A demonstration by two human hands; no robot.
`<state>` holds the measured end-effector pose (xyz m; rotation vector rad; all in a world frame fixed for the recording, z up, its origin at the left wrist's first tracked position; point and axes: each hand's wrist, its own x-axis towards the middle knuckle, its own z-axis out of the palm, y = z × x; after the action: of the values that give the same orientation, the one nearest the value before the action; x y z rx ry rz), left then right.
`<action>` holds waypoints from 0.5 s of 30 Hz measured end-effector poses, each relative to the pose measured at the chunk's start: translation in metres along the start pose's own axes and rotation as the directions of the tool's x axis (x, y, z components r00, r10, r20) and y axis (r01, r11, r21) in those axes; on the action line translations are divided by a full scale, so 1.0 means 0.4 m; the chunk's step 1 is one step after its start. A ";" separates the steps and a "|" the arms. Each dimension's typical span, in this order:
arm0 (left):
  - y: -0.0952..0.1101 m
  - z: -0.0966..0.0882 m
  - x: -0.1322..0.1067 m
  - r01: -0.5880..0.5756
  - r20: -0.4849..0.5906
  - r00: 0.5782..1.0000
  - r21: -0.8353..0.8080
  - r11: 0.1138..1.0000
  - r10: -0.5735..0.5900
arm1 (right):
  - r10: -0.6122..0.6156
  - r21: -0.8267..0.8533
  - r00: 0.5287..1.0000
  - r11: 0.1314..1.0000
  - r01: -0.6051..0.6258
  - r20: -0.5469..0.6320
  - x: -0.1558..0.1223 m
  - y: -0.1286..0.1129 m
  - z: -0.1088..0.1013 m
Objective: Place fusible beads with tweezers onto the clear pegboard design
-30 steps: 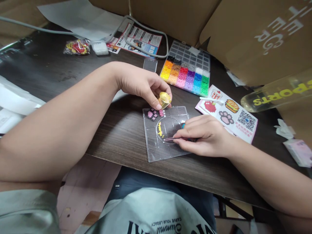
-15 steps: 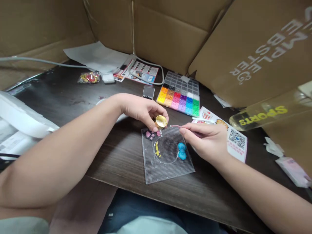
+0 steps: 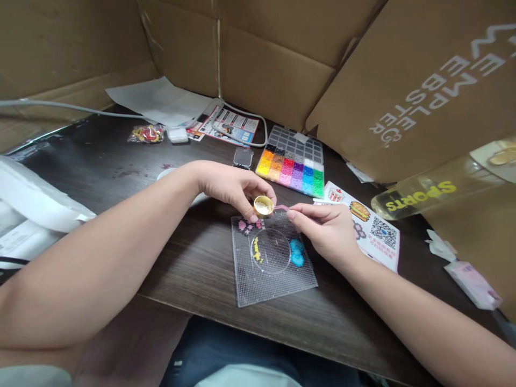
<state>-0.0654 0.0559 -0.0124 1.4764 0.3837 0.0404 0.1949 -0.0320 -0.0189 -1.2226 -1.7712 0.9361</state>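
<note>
My left hand (image 3: 237, 188) is closed round a small gold cup (image 3: 264, 206) with pale beads inside, tilted toward me over the far edge of a clear pegboard (image 3: 274, 285). Between the fingers of my right hand (image 3: 328, 226) is a pair of pink tweezers (image 3: 282, 207), their tips at the cup's rim; whether they grip a bead is too small to tell. On the pegboard are a pink-and-black paw of beads (image 3: 244, 226), a yellow bead patch (image 3: 257, 250) and a blue bead shape (image 3: 297, 252). A clear ring (image 3: 278, 272) surrounds the pegboard's middle.
Behind my hands lies a compartment box of coloured beads (image 3: 292, 166). A pattern sheet (image 3: 381, 236) lies right, near a bottle marked SPORTS (image 3: 423, 196). Papers (image 3: 161, 99), a cable (image 3: 72, 106) and a bagged item (image 3: 147, 133) sit at the back, before cardboard walls (image 3: 274, 48).
The tweezers' tips have moved left to the cup's rim, with my right hand closer to my left. The whole view has shifted slightly.
</note>
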 end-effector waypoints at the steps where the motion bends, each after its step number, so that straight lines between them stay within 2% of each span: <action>1: 0.001 0.001 0.000 0.002 -0.009 1.000 0.006 1.000 -0.002 | -0.018 -0.018 1.000 1.000 0.018 0.004 -0.006 -0.002 -0.004; 2: 0.002 0.001 0.000 0.003 -0.024 1.000 0.016 1.000 -0.003 | -0.050 -0.039 0.998 0.998 0.051 0.026 -0.013 -0.004 -0.007; 4: 0.004 0.002 0.000 0.012 -0.064 0.998 0.048 0.999 -0.009 | -0.178 -0.056 0.973 0.981 0.187 0.145 -0.028 -0.006 -0.013; 5: 0.005 0.002 -0.001 0.013 -0.080 0.997 0.061 0.998 -0.008 | -0.265 -0.044 0.937 0.959 0.281 0.228 -0.035 -0.006 -0.015; 7: 0.008 0.001 -0.002 0.023 -0.083 0.996 0.087 0.996 -0.016 | -0.420 0.003 0.826 0.892 0.452 0.375 -0.045 -0.005 -0.018; 9: 0.010 -0.001 -0.003 0.023 -0.087 0.996 0.117 0.993 -0.013 | -0.492 0.029 0.744 0.842 0.539 0.453 -0.050 -0.003 -0.018; 11: 0.011 -0.004 -0.003 0.025 -0.095 0.995 0.139 0.990 -0.012 | -0.504 0.026 0.719 0.826 0.562 0.478 -0.052 -0.001 -0.018; 15: 0.010 -0.008 -0.002 0.038 -0.102 0.995 0.171 0.985 -0.020 | -0.491 0.032 0.703 0.830 0.557 0.515 -0.053 0.000 -0.018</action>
<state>-0.0662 0.0590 -0.0082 1.6439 0.5000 0.0589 0.2065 -0.0513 -0.0197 -0.4709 -2.4540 0.8432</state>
